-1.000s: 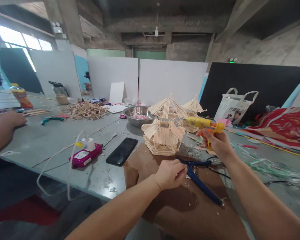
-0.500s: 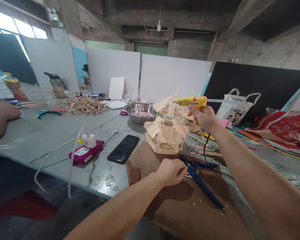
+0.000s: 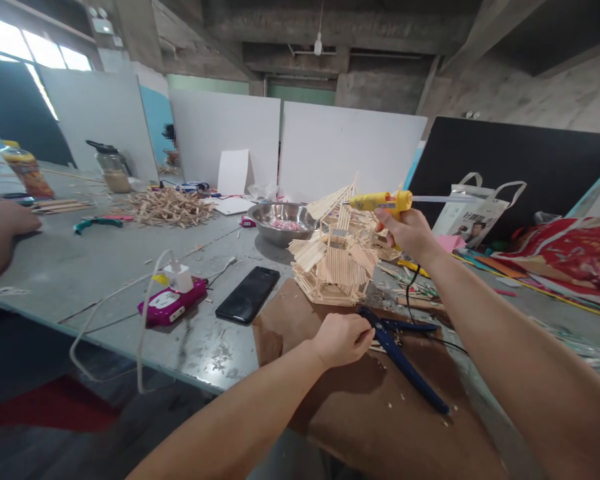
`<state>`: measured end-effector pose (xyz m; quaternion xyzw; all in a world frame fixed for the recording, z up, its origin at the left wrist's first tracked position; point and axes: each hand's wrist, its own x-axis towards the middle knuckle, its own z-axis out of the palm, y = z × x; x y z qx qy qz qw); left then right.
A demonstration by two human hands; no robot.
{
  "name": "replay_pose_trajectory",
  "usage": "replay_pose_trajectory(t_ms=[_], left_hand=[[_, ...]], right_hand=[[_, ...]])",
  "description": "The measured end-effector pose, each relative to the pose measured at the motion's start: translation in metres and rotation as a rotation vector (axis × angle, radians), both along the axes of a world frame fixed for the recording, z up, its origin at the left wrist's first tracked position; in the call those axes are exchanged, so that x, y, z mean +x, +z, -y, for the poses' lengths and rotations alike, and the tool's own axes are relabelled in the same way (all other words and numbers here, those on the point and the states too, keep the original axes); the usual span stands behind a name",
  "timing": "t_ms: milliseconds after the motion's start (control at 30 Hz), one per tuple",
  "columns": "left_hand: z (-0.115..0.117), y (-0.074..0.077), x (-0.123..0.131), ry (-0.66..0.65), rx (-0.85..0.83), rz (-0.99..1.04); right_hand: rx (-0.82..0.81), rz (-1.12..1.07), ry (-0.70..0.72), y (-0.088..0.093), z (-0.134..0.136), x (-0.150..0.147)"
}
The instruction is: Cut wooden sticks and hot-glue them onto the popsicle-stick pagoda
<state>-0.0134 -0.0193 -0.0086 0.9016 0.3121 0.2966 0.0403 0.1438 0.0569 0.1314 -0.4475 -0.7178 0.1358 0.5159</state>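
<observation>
My right hand (image 3: 409, 232) grips a yellow hot glue gun (image 3: 375, 202) with a clear glue stick jutting from its back. The gun's nozzle points left, close to the upper part of a pavilion model (image 3: 337, 267) built from thin wooden sticks. In front of the model my left hand (image 3: 344, 340) is closed, knuckles up, over a brown board (image 3: 330, 413). Its fingertips are by the jaws of blue-handled pliers (image 3: 405, 363); whatever they pinch is hidden. A few short sticks lie beside the pliers.
Left of the model lie a black phone (image 3: 247, 295) and a purple power adapter (image 3: 173, 303) with white cables. Behind are a metal bowl (image 3: 265, 233) and a pile of sticks (image 3: 173, 209). Another person's hand (image 3: 10, 223) rests at far left. A white bag (image 3: 473, 213) stands right.
The camera has tilted down very slightly. Both hands, the glue gun and the model keep nearly the same positions relative to each other.
</observation>
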Motion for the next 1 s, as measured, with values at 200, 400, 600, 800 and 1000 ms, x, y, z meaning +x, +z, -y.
replay_pose_trajectory(t_ms=[200,400,600,800,1000], left_hand=[[-0.001,-0.001,0.0,0.005,-0.007,-0.006],[-0.002,-0.002,0.0,0.016,-0.017,-0.012],[-0.002,-0.003,0.0,0.014,-0.025,-0.021],[-0.002,0.001,0.0,0.028,-0.049,-0.059],[-0.005,0.002,0.0,0.144,-0.149,-0.118]], right_hand=[[-0.02,-0.018,0.033,-0.007,0.006,0.002],[-0.064,0.016,0.034,-0.015,0.017,0.002],[-0.095,0.004,0.075,-0.021,0.029,0.005],[-0.1,-0.288,0.086,-0.048,0.053,0.028],[-0.186,-0.574,-0.018,-0.101,0.081,0.059]])
